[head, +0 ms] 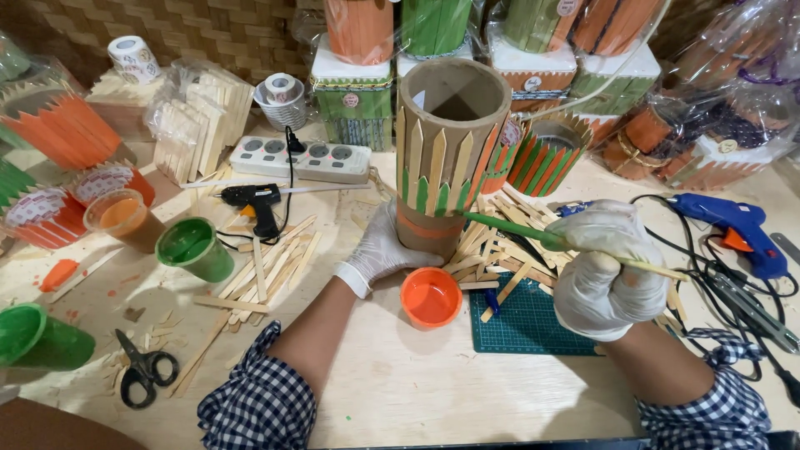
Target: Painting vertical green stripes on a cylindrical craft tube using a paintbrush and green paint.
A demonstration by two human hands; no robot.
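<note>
**A:** What lies farthest left of the cardboard tube (pixel 450 150) on this cluttered workbench?

**B:** A green cup (pixel 37 337) at the bench's near edge, well left of the tube, with black scissors (pixel 143 367) just beside it. Closer to the tube sit a cup of orange paint (pixel 125 217) and a cup of green paint (pixel 193 247), then a black glue gun (pixel 254 204) resting above a scatter of loose craft sticks (pixel 262 271). A white power strip (pixel 300 158) lies behind them, left of the tube.

**B:** And the hands?

**A:** Both are in white gloves, with checked sleeves. The left hand (pixel 383 250) is closed around the tube's lower part, holding it tilted with its open mouth toward the camera. Pointed craft sticks ring the tube's outside, their lower ends painted green, above an orange band. A small orange tub of paint (pixel 431 296) stands just below the tube's base.

**A:** To the right of the tube?

**B:** The right hand (pixel 604 271) is clenched on a green-handled paintbrush (pixel 533 235), whose tip touches the tube's lower right side. Under the brush is a heap of bare sticks (pixel 496 250), partly on a green cutting mat (pixel 521 325). Well right of the tube lies a blue glue gun (pixel 737 229) among black cables. Finished orange-and-green stick containers (pixel 546 154) stand behind the tube
</note>
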